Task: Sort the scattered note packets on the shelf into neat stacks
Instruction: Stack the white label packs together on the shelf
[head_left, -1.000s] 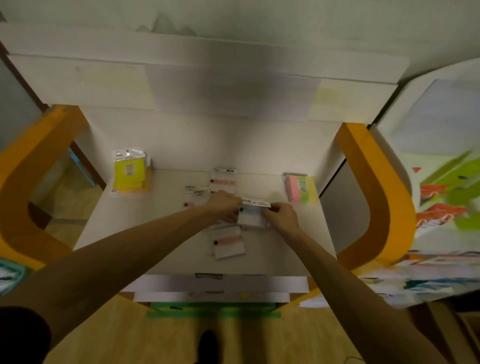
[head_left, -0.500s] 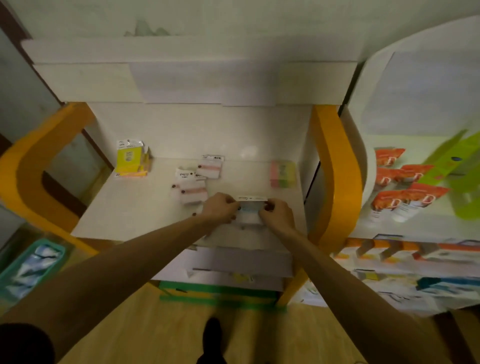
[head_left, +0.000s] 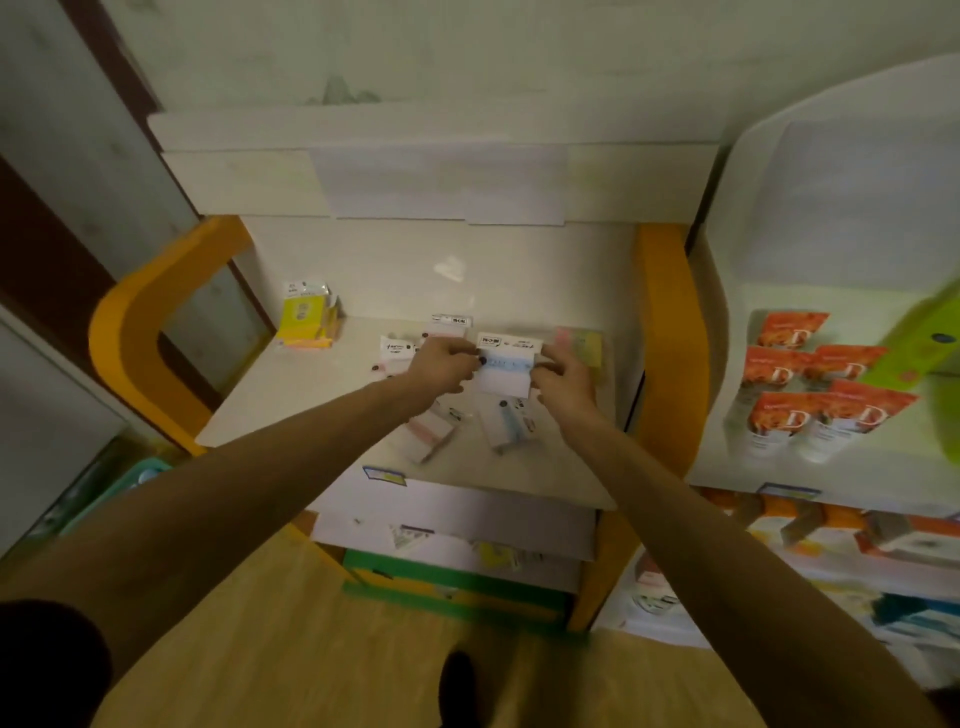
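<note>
While both hands pinch it, left hand (head_left: 441, 364) and right hand (head_left: 563, 376) each gripping an end, blue-striped note packet (head_left: 505, 366) up over the shelf (head_left: 311, 395)

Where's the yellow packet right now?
The yellow packet stands at the shelf's back left corner, beside the orange side panel, well left of both hands.

On the shelf (head_left: 291, 395), one packet (head_left: 503, 367) is held between the left hand (head_left: 441, 366) and right hand (head_left: 563, 379) — two more packets (head_left: 431, 434) (head_left: 506, 423) lie just before them. A standing pack (head_left: 304, 317) sits far left at the back; another pack (head_left: 582, 340) lies behind the right hand.
</note>
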